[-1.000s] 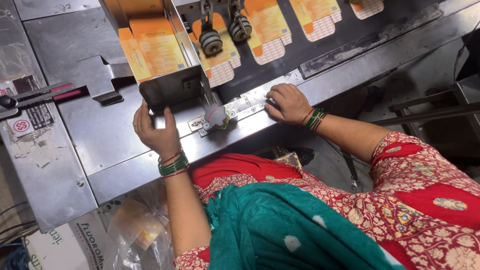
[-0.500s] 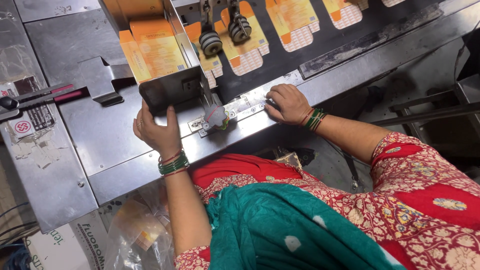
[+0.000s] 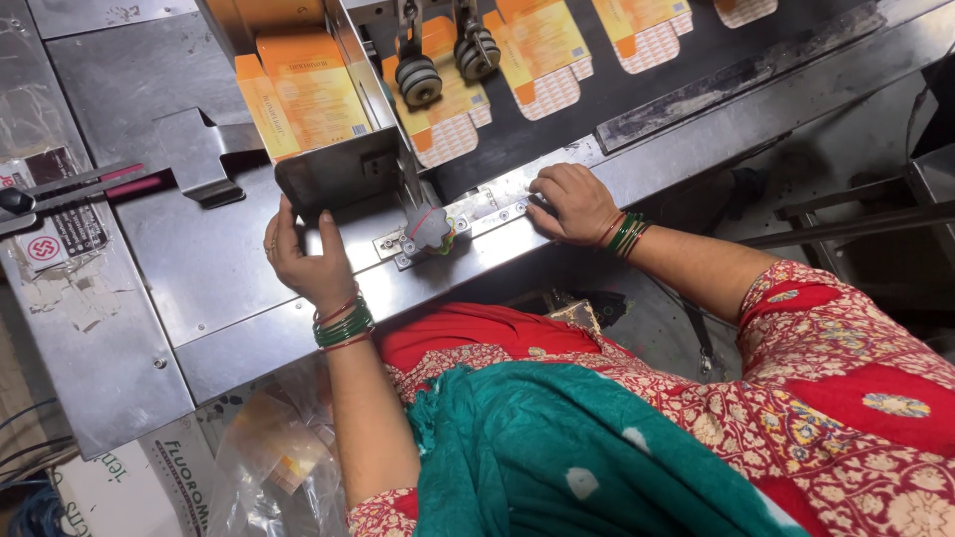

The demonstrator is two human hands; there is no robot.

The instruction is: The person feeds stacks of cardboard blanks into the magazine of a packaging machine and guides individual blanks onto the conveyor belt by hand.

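Observation:
A stack of flat orange cartons stands in the metal feeder chute of a steel machine. My left hand rests against the chute's lower front edge, fingers spread upward, holding nothing that I can see. My right hand lies curled on the steel rail beside the black conveyor belt, fingertips on the rail. Flat orange and white cartons ride along the belt under two black rollers. Both wrists wear green and red bangles.
A steel table top spreads to the left, with a red-handled lever at its far left. A clear plastic bag and a cardboard box sit below the table. My lap holds teal and red cloth.
The cartons on the belt have travelled to the right under the rollers. Both hands stay in about the same places.

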